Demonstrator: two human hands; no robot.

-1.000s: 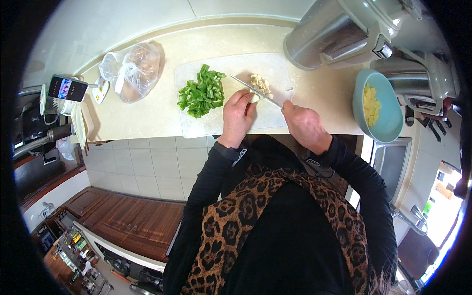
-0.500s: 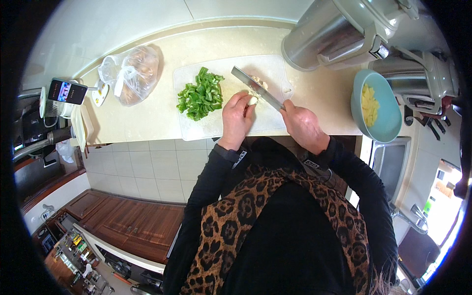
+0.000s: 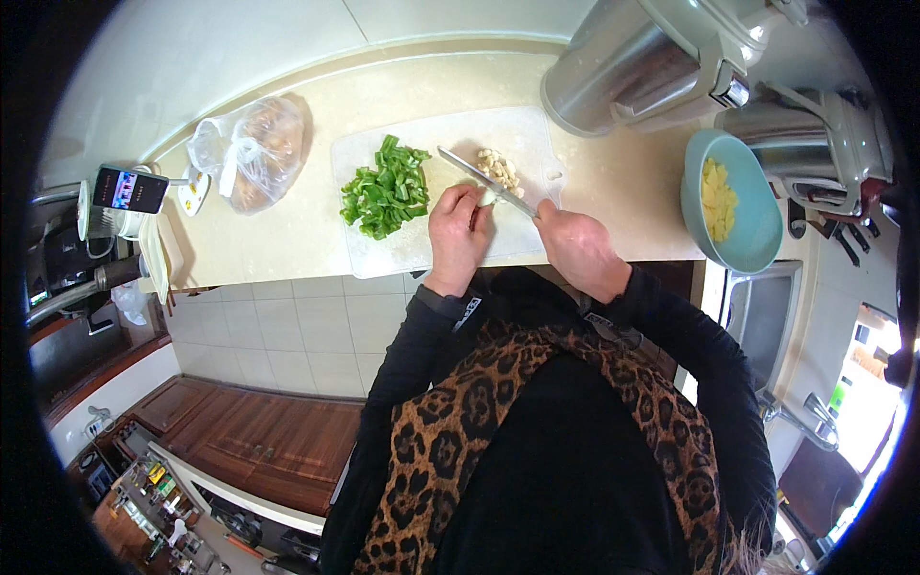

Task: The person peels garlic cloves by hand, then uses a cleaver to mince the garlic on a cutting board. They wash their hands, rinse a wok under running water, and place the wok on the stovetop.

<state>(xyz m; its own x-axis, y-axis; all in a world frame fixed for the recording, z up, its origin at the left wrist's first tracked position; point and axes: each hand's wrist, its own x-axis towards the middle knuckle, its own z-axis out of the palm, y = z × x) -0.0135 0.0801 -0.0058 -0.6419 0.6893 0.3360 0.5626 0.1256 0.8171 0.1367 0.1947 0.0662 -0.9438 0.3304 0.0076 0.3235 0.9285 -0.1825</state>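
A kitchen knife is gripped in my right hand, its blade slanting up and to the left over the white cutting board. The fingers of my left hand are curled around a pale clove, likely garlic, close against the near side of the blade. Beyond the blade lies a small heap of chopped pale pieces, also garlic by its look. Cut green pepper is piled on the board's left half. My fingers partly cover the clove.
Left of the board sits a tied plastic bag with brownish contents. A phone stands on a holder at far left. To the right, a light blue bowl holds yellow pieces, near a steel jug-like vessel and several knives.
The knife blade has turned from showing its broad side to appearing narrower, so more of the chopped pile shows. Both hands stay near the same spot, the left still on the clove.
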